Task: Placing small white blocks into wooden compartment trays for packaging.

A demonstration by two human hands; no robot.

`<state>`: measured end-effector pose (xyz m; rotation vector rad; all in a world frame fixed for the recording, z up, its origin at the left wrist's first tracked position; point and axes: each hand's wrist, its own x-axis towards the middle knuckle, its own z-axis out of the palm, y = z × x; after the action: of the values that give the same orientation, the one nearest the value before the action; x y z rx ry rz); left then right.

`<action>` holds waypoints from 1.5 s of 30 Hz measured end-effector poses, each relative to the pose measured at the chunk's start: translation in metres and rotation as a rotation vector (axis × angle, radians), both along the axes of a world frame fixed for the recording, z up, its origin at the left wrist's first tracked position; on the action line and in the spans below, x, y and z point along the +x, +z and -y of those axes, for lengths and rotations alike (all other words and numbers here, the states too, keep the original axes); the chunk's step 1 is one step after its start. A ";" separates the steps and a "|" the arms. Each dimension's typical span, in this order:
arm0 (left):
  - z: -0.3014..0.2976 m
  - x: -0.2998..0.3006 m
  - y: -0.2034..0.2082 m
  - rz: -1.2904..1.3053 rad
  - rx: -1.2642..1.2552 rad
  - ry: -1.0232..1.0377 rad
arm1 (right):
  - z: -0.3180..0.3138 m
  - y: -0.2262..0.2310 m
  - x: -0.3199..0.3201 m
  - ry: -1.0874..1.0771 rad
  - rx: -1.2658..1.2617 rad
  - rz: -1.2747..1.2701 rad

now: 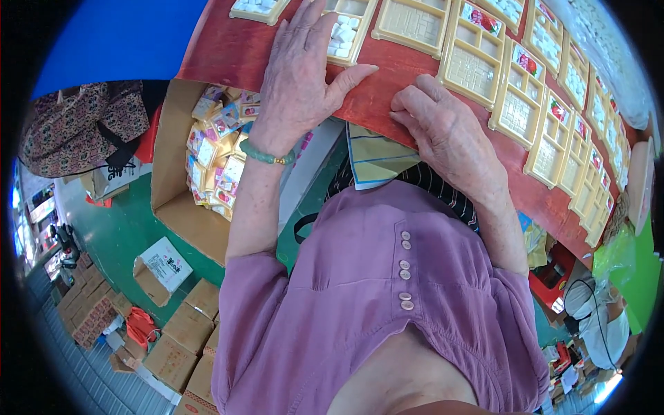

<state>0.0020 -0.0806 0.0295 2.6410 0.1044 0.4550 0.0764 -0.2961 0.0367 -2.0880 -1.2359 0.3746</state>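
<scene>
Tray [346, 31] cream, holding white blocks.

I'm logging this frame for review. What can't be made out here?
Head view only:
- Tray beneath the left hand: contents partly covered by fingers.
- Right hand: curled fingertips hide any grip.
- Far trays: compartments too small, bent at the rim.
- Box of packets: cut by the table edge.

A red desk [401, 83] carries a row of cream plastic trays [520, 104] lying side by side along it. Some hold small white pieces [342, 38]; others show empty compartments and a red picture card [482, 19].
</scene>
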 end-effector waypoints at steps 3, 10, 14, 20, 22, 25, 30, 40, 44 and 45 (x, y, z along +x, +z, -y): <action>0.000 0.000 0.000 -0.038 0.017 0.008 | 0.000 0.000 0.000 0.005 0.017 0.007; 0.005 -0.006 0.005 0.013 -0.018 -0.012 | 0.000 0.001 -0.001 0.005 0.020 0.011; 0.005 -0.013 0.007 -0.076 0.045 -0.018 | 0.001 0.001 -0.001 0.007 0.011 0.014; 0.005 -0.011 0.005 -0.155 0.045 -0.036 | 0.001 0.000 -0.002 -0.002 0.014 0.011; 0.004 -0.013 0.006 -0.138 0.000 -0.043 | 0.000 0.000 -0.002 -0.006 0.021 0.013; 0.008 -0.016 0.015 -0.038 -0.149 -0.020 | 0.001 0.001 0.000 -0.014 0.041 0.010; 0.002 -0.019 0.006 0.050 -0.219 0.073 | -0.003 0.007 0.012 -0.041 0.150 -0.070; 0.005 -0.018 -0.009 0.124 -0.078 0.139 | -0.049 0.033 0.050 0.151 0.862 0.041; 0.003 -0.017 -0.013 0.108 -0.038 0.139 | -0.062 0.042 0.062 -0.199 -0.117 0.163; 0.002 -0.015 -0.013 0.111 -0.041 0.134 | -0.063 0.036 0.071 -0.168 -0.179 0.203</action>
<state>-0.0134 -0.0831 0.0164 2.5720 0.2539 0.6366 0.1478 -0.2327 0.0730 -2.4136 -1.1645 0.2065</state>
